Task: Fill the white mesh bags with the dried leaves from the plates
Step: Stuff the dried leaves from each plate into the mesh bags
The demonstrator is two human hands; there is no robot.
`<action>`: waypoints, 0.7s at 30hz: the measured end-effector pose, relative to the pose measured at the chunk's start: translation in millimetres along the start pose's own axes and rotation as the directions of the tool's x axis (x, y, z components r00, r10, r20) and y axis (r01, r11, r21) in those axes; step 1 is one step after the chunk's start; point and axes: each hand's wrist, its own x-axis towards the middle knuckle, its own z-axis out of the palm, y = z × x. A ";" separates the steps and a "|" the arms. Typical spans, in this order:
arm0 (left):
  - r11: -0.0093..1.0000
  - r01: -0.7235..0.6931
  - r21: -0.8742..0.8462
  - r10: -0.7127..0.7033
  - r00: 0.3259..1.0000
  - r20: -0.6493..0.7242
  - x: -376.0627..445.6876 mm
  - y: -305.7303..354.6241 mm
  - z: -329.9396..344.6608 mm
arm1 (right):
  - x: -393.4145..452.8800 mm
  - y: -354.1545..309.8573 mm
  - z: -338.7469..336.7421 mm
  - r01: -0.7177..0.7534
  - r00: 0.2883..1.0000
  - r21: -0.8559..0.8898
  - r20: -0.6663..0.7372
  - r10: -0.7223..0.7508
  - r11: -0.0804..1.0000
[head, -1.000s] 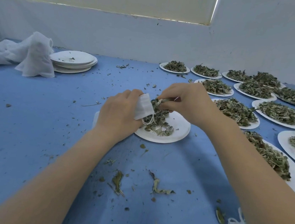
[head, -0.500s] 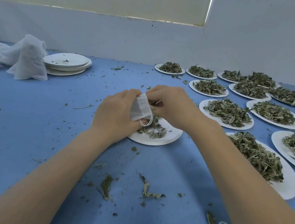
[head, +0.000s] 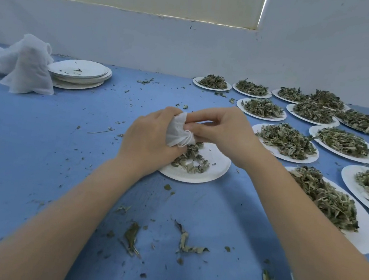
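Head view: left hand (head: 148, 140) gripped the bag (head: 178, 131) above a plate (head: 218, 169) of leaves (head: 190, 161), right hand (head: 224, 130) pinching its mouth; filled plates (head: 350, 146) right, empty stack (head: 80, 73) and cloth (head: 23, 64) far left.

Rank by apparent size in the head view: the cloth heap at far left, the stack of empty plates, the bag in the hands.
1. Cloth heap
2. Plate stack, similar in spread and at like distance, so this order is unsure
3. Bag, smallest though nearest

Crumpled white mesh bag (head: 179, 130) above leaf-strewn plate (head: 218, 170).
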 end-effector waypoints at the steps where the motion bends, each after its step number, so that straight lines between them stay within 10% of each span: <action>1: 1.000 0.004 -0.016 -0.004 1.000 0.008 -1.2 0.6 -0.5 | 0.3 1.0 1.9 0.009 1.000 0.014 -0.023 -0.009 1.000; 11: 0.986 0.064 -0.155 -0.070 0.997 -0.036 -4.0 0.1 -5.7 | -0.6 -1.5 6.4 0.011 0.998 -0.011 -0.054 -0.012 1.000; 21: 0.992 -0.050 0.117 0.053 0.998 -0.018 6.6 8.0 -7.3 | 1.9 -10.4 16.0 0.028 0.999 -0.208 -0.039 -0.037 0.978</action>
